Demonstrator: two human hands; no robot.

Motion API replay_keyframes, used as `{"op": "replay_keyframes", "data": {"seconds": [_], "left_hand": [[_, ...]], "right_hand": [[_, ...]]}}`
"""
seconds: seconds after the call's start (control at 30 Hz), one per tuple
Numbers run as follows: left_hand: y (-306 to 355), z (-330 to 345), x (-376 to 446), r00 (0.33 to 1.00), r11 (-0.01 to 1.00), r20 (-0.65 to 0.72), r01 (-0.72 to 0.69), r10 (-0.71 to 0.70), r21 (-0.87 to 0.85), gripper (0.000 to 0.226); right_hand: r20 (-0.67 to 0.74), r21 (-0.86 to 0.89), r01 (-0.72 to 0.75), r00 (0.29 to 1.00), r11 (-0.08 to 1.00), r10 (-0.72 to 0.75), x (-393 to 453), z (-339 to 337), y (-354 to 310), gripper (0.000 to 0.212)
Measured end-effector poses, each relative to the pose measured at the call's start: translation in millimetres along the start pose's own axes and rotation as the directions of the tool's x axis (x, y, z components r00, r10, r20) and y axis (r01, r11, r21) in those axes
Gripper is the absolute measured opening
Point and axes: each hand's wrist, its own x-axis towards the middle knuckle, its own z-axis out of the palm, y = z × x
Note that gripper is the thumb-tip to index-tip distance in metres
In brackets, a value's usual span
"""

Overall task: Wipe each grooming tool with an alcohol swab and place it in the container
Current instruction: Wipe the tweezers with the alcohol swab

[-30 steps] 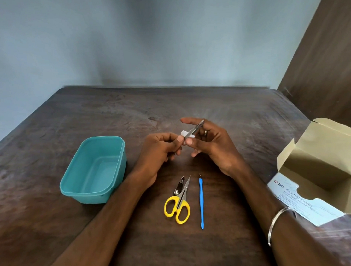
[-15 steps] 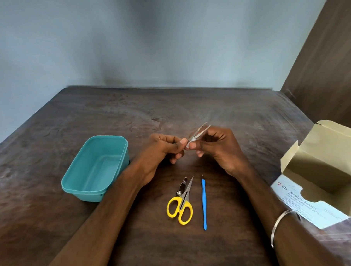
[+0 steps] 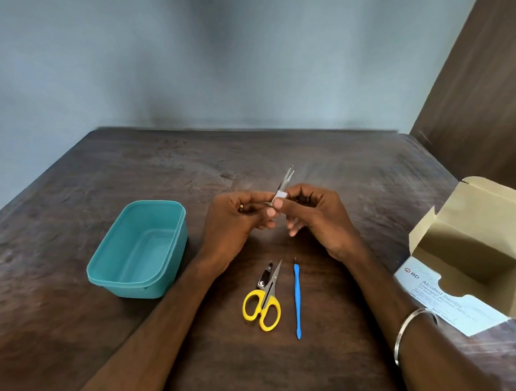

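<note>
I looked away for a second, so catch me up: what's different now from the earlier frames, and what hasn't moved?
The tweezers now stick up farther from between the hands, tips pointing up and away. The white swab, pinched by the right hand, now shows wrapped round their lower part; the left hand grips the base. Nothing was let go. The scissors, nail clipper, blue tool, teal container and swab box lie as before.

Tub (image 3: 136,253): table (image 3: 338,168) left | scissors (image 3: 264,301): near edge, centre, on clipper (image 3: 265,279) | stick (image 3: 297,300): just right | box (image 3: 475,254): right edge
</note>
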Motion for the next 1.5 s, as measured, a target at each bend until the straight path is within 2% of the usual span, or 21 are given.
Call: {"op": "replay_keyframes", "data": {"seconds": [0.2,0.4,0.57,1.0,1.3,1.5], "left_hand": [[-1,4,-2,1.0,0.999,-0.013,0.002,-0.001,0.054,0.03],[1,6,-2,1.0,0.988,-0.008,0.023,-0.022,0.153,0.029],[4,5,-3,0.999,0.989,-0.007,0.036,-0.035,0.144,0.034],[1,9,-4,0.994,0.992,0.025,0.103,-0.105,0.075,0.028],[-1,10,-6,0.994,0.991,0.009,0.105,-0.106,0.084,0.03],[-5,11,-5,0.992,0.993,-0.055,0.113,-0.111,0.03,0.025]], "right_hand": [[-0.045,-0.045,0.002,0.999,0.999,-0.004,0,2,1,0.007],[-0.104,-0.009,-0.012,0.995,1.0,0.011,-1,1,0,0.008],[-0.13,0.054,-0.025,0.991,0.998,0.032,-1,2,1,0.004],[-0.24,0.204,-0.023,0.968,0.979,0.073,-2,1,-9,0.012],[-0.254,0.136,-0.039,0.964,0.99,0.073,0,-1,-6,0.009],[-0.182,0.023,-0.045,0.982,0.999,0.048,0,1,-3,0.011]]}}
